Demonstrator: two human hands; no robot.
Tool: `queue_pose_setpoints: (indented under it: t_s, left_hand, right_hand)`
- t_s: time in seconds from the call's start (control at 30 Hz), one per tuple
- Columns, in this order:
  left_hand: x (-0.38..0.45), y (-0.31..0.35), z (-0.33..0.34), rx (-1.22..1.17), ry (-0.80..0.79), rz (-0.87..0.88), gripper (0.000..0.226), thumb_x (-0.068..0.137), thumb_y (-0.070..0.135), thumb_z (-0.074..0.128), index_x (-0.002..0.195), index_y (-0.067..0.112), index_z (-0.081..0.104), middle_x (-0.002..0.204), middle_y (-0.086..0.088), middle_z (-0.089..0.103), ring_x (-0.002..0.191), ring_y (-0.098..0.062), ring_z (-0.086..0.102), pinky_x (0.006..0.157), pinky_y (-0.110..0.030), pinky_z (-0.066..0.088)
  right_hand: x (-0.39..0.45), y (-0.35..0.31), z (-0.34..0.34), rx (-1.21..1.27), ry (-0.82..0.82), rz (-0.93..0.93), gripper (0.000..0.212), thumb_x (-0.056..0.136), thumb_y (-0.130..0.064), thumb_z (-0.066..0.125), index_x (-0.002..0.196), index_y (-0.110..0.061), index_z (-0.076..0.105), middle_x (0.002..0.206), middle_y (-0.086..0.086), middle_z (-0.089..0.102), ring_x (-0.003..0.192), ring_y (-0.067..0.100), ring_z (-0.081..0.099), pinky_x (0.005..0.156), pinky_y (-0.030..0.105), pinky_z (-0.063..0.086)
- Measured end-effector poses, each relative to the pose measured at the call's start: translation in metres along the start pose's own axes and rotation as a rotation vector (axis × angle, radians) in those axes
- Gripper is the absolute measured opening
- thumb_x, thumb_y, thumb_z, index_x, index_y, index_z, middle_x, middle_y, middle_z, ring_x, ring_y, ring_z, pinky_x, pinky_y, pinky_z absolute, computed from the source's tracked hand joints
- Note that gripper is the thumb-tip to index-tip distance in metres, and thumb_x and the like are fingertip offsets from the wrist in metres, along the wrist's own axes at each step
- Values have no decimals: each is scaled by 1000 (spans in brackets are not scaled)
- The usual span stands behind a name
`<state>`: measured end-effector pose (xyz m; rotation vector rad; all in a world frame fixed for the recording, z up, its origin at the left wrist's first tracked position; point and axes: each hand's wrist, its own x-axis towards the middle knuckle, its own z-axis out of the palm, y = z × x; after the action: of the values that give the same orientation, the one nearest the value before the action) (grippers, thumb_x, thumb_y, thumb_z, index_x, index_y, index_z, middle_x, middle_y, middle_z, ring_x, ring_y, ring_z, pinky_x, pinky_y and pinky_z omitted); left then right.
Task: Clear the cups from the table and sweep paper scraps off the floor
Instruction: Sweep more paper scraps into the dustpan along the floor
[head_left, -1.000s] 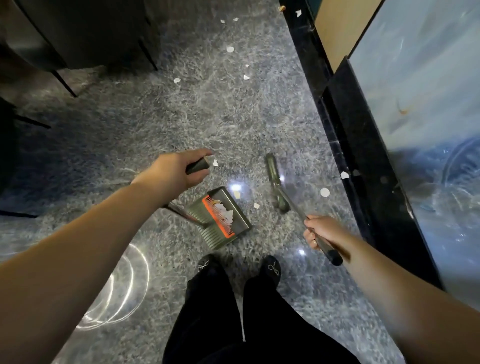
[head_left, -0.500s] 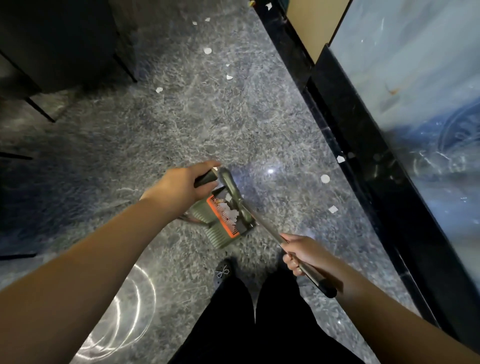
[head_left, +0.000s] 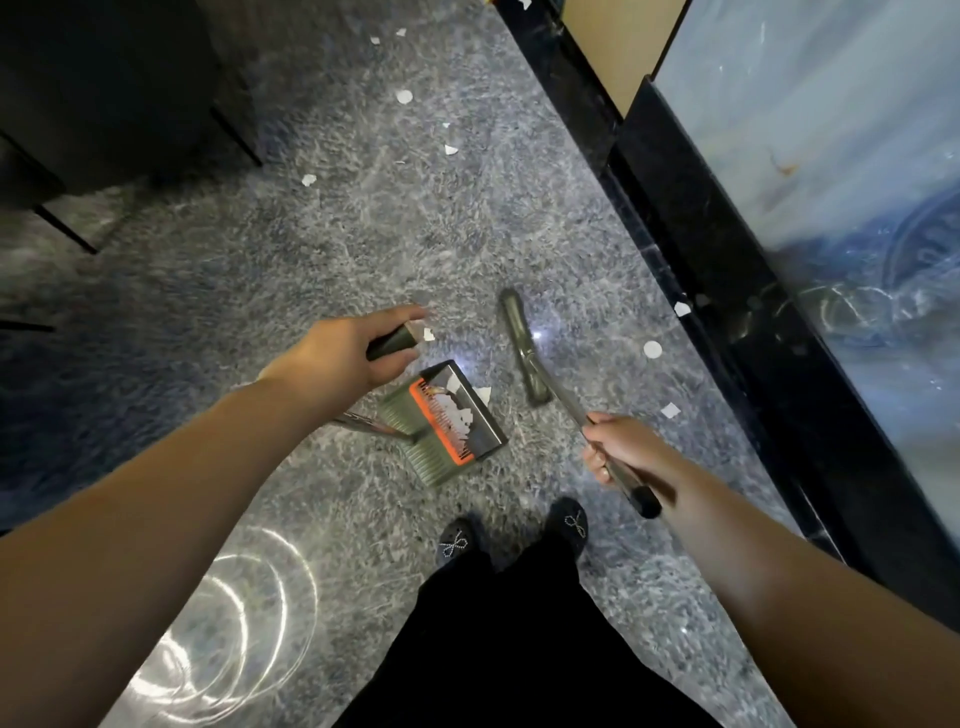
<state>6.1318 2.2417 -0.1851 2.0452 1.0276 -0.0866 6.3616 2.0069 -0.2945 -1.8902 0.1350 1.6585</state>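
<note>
Grey marble floor (head_left: 363, 249): glossy and speckled, seen from above by a person standing on it, with white paper scraps scattered across it.
Left hand (head_left: 343, 353): fingers curled tight round the dark top of the dustpan handle (head_left: 392, 343).
Dustpan (head_left: 447, 415): rests on the floor just ahead of the feet, mouth facing right, an orange comb strip across it and a small heap of white scraps inside.
Right hand (head_left: 618, 452): fingers wrapped round the metal broom handle (head_left: 623, 478).
Broom head (head_left: 524, 348): on the floor just right of the dustpan, apart from its mouth.
Change: half a second ago the broom head lay across the dustpan mouth; it has now swung back out to the right, and the view has shifted slightly.
Meaning: 1 sweep looks finished and its scraps are in the pan; the broom seems placed for another stroke.
Scrap at the lip (head_left: 483, 393): 1 piece lies right at the pan's edge, not fully inside.
Scraps near the wall (head_left: 653, 349): 3 pieces lie right of the broom, beside the black skirting (head_left: 727, 291).
Far scraps (head_left: 404, 96): several more lie well ahead, so the sweeping is only partly done.
Cups and table: not in view.
</note>
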Motion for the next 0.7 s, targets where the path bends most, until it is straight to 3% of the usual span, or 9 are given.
queue_pose_setpoints:
  t_s: [0.07,0.13,0.23,0.33,0.43,0.53,0.7]
  left_hand:
    - [-4,-5,-4,-8,33,-8,42,90,35,67,124,57,55,67,31,61,52,12,54,42,-3,34]
    - [-8,-10,-7,9,45,-16,45,90,36,68,121,64,51,80,23,66,64,11,59,52,-3,40]
    - [-12,-13,-5,41,27,-9,50,89,39,68,115,74,43,100,14,68,82,0,64,76,-24,54]
    - [-15,-12,-1,66,19,-4,50,89,40,68,116,74,42,91,17,66,76,1,63,70,-27,52]
    - [-16,-14,-1,69,18,-5,49,89,38,67,121,69,45,85,19,64,65,10,58,57,-17,42]
    - [-19,-15,-3,74,9,-16,46,91,38,66,124,65,47,84,13,65,55,7,55,47,-11,36]
    - [-21,-13,-4,69,19,-26,50,91,37,66,114,74,42,84,14,65,52,7,54,47,-16,38]
  right_hand:
    - [13,0,8,38,-10,24,47,100,-5,36,144,-21,29,49,1,41,34,11,39,34,19,33]
    - [16,4,16,48,-42,33,45,100,-5,34,142,-20,31,48,1,40,34,11,38,35,19,32]
    - [15,15,26,3,-83,32,46,100,-6,35,144,-19,32,53,3,39,36,11,37,38,21,31]
    - [9,24,39,24,-152,51,48,102,-5,32,146,-23,31,57,2,32,37,10,32,38,20,27]
    - [2,28,47,34,-185,77,54,103,-7,35,151,-26,22,57,2,35,36,9,33,36,19,29]
    - [-6,28,47,94,-241,89,53,104,-11,33,152,-27,18,59,2,32,34,7,32,34,17,28]
    - [-22,32,36,161,-278,56,41,105,-15,31,145,-27,30,57,0,34,34,6,33,33,16,28]
